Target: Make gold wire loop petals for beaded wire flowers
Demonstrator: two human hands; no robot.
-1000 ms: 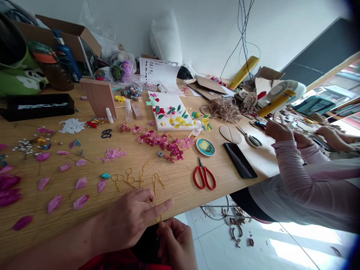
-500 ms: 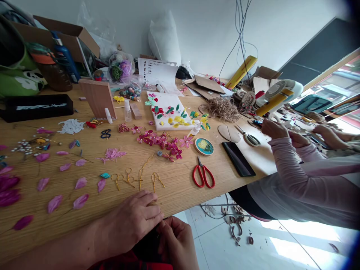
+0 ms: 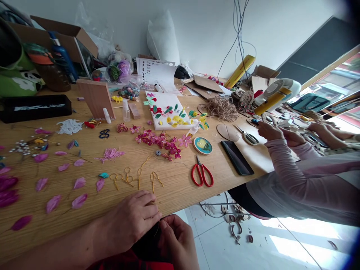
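My left hand [image 3: 133, 219] rests over the table's front edge with its fingers curled together. Just off that edge, my right hand [image 3: 179, 238] pinches thumb against forefinger, close to the left fingertips. A thin wire [image 3: 157, 229] shows faintly where the two hands meet; most of it is hidden by the fingers. Bent, twisted gold wire pieces [image 3: 140, 179] lie on the wood just beyond my left hand. Red-handled scissors [image 3: 201, 175] are to the right of them. Several pink petals on stems [image 3: 80, 201] are spread out to the left.
Dark pink flowers [image 3: 160, 139] lie mid-table before a white board [image 3: 165, 108] with leaves and yellow flowers. A phone [image 3: 237, 157] and a round embroidered piece [image 3: 203, 145] are at the right. A co-worker's hands [image 3: 271, 131] are busy farther right. Wooden block [image 3: 95, 98] stands behind.
The view has shifted slightly. My hands keep nearly the same pose at the table edge, and a little more of the thin strand shows beside my right fingertips.
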